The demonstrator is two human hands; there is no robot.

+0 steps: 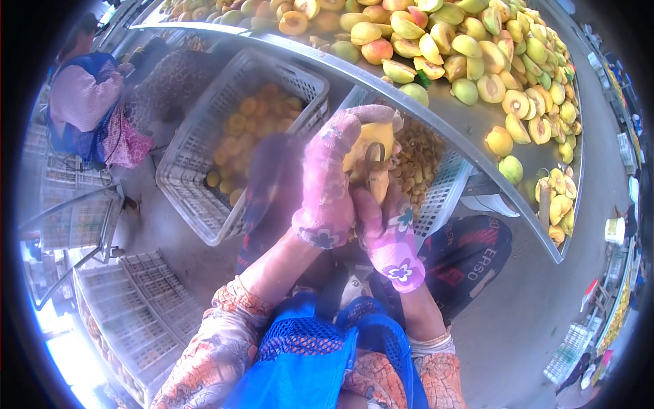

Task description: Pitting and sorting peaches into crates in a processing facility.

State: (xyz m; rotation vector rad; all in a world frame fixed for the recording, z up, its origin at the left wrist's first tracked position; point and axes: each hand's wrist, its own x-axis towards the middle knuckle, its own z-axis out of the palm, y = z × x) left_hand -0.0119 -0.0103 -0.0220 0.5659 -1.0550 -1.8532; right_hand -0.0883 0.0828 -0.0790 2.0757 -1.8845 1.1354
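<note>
Both hands wear pink gloves with flower prints. My left hand (329, 179) is closed around a yellow halved fruit (370, 143), its cut side facing my right hand. My right hand (391, 230) grips a small tool with a wooden handle (378, 184) and a curved metal loop (375, 152), which touches the fruit. Beneath the hands is a crate (444, 189) with many brown pits or scraps (419, 158). The metal table (449, 122) beyond holds a large heap of halved yellow-green fruit (467, 46).
A white plastic crate (184, 174) with fruit halves (245, 128) stands at the left. Stacked crates (138, 307) are at lower left. A seated person (87, 102) works at upper left. The table's raised metal edge (409, 102) curves just beyond my hands. A white bucket (614, 231) is far right.
</note>
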